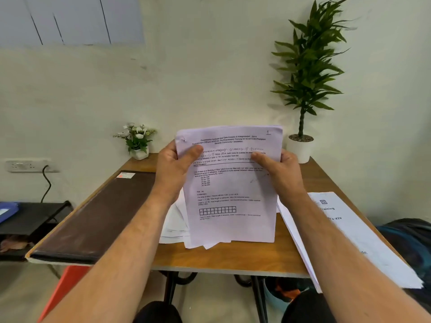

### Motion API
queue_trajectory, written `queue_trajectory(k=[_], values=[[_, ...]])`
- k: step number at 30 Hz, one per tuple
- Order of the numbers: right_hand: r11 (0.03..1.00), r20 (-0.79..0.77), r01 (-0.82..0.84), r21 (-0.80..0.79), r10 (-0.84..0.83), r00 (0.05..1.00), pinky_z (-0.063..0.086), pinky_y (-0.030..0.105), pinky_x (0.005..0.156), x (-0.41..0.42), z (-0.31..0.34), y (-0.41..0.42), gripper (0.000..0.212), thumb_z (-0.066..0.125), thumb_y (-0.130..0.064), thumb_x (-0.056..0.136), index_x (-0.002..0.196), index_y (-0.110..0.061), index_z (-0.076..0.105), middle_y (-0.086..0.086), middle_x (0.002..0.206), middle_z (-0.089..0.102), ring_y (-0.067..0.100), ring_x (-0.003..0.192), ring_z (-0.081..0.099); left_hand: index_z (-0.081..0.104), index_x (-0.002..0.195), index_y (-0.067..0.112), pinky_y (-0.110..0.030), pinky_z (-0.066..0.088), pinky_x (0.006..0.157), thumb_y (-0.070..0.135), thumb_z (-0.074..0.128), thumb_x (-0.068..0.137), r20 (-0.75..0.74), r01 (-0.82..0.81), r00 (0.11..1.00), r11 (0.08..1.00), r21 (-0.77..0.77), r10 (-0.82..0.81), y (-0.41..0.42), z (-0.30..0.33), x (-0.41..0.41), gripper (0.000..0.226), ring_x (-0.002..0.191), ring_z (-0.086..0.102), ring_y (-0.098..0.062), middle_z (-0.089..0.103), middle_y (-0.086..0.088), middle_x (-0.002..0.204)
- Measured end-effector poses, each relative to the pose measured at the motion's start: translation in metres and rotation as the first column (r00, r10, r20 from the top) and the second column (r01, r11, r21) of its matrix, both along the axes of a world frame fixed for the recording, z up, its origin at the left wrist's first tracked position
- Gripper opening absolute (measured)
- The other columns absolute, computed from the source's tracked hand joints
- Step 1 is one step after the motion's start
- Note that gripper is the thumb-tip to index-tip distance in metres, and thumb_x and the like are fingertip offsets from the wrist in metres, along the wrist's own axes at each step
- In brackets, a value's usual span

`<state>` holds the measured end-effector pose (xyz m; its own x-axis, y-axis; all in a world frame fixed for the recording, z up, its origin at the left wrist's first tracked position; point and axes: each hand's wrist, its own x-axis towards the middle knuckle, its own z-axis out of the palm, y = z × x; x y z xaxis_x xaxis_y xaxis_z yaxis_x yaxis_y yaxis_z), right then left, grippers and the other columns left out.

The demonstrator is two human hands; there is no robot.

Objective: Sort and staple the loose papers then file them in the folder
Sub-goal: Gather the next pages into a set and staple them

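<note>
I hold a stack of printed white papers (229, 194) upright above the middle of the wooden table (210, 259). My left hand (172, 169) grips its left edge, thumb on the front page. My right hand (279, 171) grips the right edge the same way. The front page carries maths text, a small grid and a handwritten "1" in its top right corner. More loose sheets (173, 227) lie on the table under and behind the held stack. A closed dark brown folder (93, 217) lies along the table's left side. No stapler is in view.
Another printed paper pile (349, 238) lies on the table's right edge and overhangs it. A small flower pot (138, 141) and a tall potted plant (303, 89) stand at the back against the wall. A black side rack (30, 217) stands to the left.
</note>
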<state>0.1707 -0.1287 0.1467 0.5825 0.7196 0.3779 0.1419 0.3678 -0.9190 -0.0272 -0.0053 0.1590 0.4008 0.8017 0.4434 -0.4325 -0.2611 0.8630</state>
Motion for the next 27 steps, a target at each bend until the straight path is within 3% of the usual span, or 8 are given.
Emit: queue_trajectory(k=[4,9,12,15,18,22,25,27], values=[[0.998,0.012,0.032,0.060,-0.033,0.999,0.061,0.047,0.080,-0.006,0.008,-0.005,0.024,0.080,-0.021,0.083,0.104,-0.011,0.074,0.006,0.097,0.078,0.028,0.089,0.075,0.069,0.106,0.010,-0.049,0.061,0.082,0.004,0.072,0.090,0.041,-0.036,0.999,0.999,0.021,0.035,-0.005,0.011,0.003,0.017,0.089,0.074,-0.028,0.077,-0.009,0.098],[0.998,0.014,-0.030,0.052,0.029,0.999,0.061,0.037,0.077,-0.009,0.013,-0.011,0.036,0.079,-0.028,0.077,0.108,-0.011,0.073,0.004,0.100,0.077,0.023,0.091,0.074,0.051,0.138,0.031,-0.036,0.059,0.087,0.010,0.073,0.090,0.025,-0.002,1.000,0.993,0.119,-0.001,0.001,0.015,-0.003,0.057,0.103,0.072,-0.024,0.070,-0.008,0.123],[1.000,0.029,-0.001,-0.006,0.002,1.000,0.060,0.039,0.078,-0.008,0.010,-0.010,0.025,0.080,-0.025,0.081,0.104,-0.013,0.075,0.002,0.097,0.078,0.022,0.088,0.075,0.062,0.125,0.030,-0.034,0.060,0.081,0.022,0.074,0.088,-0.030,-0.039,0.998,0.978,0.205,0.046,-0.001,0.011,-0.003,0.040,0.096,0.072,-0.017,0.073,0.000,0.114],[1.000,0.036,0.020,0.010,-0.020,0.999,0.061,0.039,0.076,-0.007,0.016,-0.012,0.021,0.080,-0.023,0.083,0.100,-0.012,0.076,0.004,0.093,0.078,0.024,0.085,0.076,0.067,0.103,0.025,-0.027,0.056,0.069,0.016,0.071,0.092,0.001,-0.091,0.996,0.965,0.246,0.094,-0.006,0.018,0.003,0.014,0.082,0.069,-0.009,0.072,0.010,0.095],[0.998,0.034,0.029,0.062,-0.031,0.999,0.061,0.031,0.069,-0.006,0.022,-0.015,0.017,0.079,-0.019,0.084,0.099,-0.011,0.076,0.004,0.092,0.078,0.022,0.083,0.076,0.058,0.108,0.026,-0.030,0.056,0.066,0.013,0.064,0.099,0.027,-0.111,0.994,0.957,0.269,0.107,-0.006,0.023,0.005,0.017,0.076,0.066,-0.013,0.070,0.007,0.086],[1.000,0.022,-0.018,-0.014,0.018,1.000,0.061,0.041,0.078,-0.007,0.013,-0.013,0.018,0.078,-0.021,0.084,0.099,-0.011,0.076,0.005,0.095,0.078,0.025,0.086,0.075,0.060,0.119,0.029,-0.053,0.058,0.091,0.017,0.055,0.105,0.014,-0.159,0.986,0.927,0.341,0.164,-0.001,0.010,0.004,0.019,0.097,0.068,-0.021,0.072,0.009,0.106],[0.998,0.069,-0.011,-0.060,0.016,0.998,0.062,0.043,0.079,-0.014,0.005,-0.010,0.008,0.076,-0.021,0.086,0.093,-0.017,0.075,0.002,0.092,0.078,0.023,0.084,0.076,0.046,0.137,0.027,-0.030,0.060,0.078,0.013,0.050,0.106,0.046,-0.164,0.986,0.954,0.251,0.158,-0.003,0.007,0.003,0.034,0.087,0.068,-0.008,0.069,0.012,0.111],[0.999,0.086,0.013,-0.031,-0.010,0.996,0.062,0.040,0.076,-0.016,0.009,-0.010,0.006,0.076,-0.022,0.087,0.092,-0.019,0.075,0.000,0.091,0.078,0.021,0.082,0.076,0.041,0.144,0.029,-0.030,0.060,0.079,0.016,0.052,0.106,0.083,-0.122,0.991,0.972,0.201,0.108,-0.005,0.013,0.004,0.041,0.092,0.070,-0.014,0.066,-0.002,0.125]])
